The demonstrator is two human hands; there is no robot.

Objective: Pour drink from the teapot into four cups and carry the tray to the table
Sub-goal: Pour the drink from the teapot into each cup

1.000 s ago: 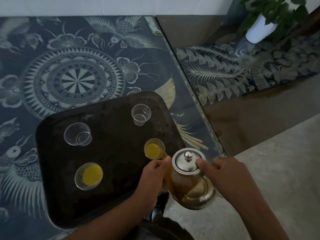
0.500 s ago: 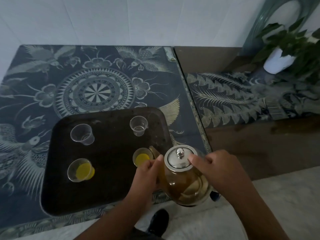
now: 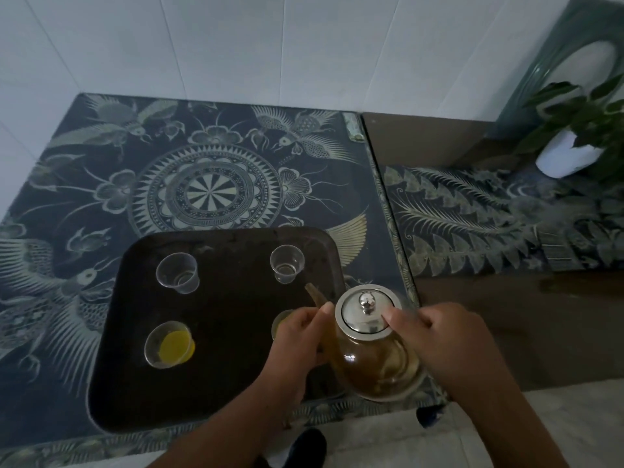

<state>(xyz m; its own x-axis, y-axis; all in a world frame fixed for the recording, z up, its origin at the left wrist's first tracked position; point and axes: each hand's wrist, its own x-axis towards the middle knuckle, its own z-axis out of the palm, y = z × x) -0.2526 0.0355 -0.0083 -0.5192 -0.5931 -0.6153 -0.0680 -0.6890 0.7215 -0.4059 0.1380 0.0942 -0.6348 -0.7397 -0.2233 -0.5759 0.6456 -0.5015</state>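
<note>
A glass teapot [image 3: 374,363] with a steel lid holds brown drink above the dark tray's [image 3: 219,393] right edge. My right hand [image 3: 442,342] grips its handle side, with the thumb on the lid. My left hand [image 3: 297,336] holds the pot's left side by the spout. The spout tip [image 3: 312,292] points up-left, over the tray between the two right-hand cups. Two near cups hold yellow drink: the near-left cup [image 3: 169,344] and the near-right cup [image 3: 280,324], mostly hidden by my left hand. The far-left cup [image 3: 177,273] and far-right cup [image 3: 287,268] look empty.
The tray lies on a dark patterned tabletop [image 3: 209,184] against a white tiled wall. A lower patterned surface [image 3: 489,217] adjoins on the right, with a potted plant [image 3: 574,143] at its far end. Pale floor and a dark shoe [image 3: 304,447] show below.
The teapot has come upright and its spout has lifted off the near-right cup, moving toward the far-right cup. The view has tilted up, showing more wall.
</note>
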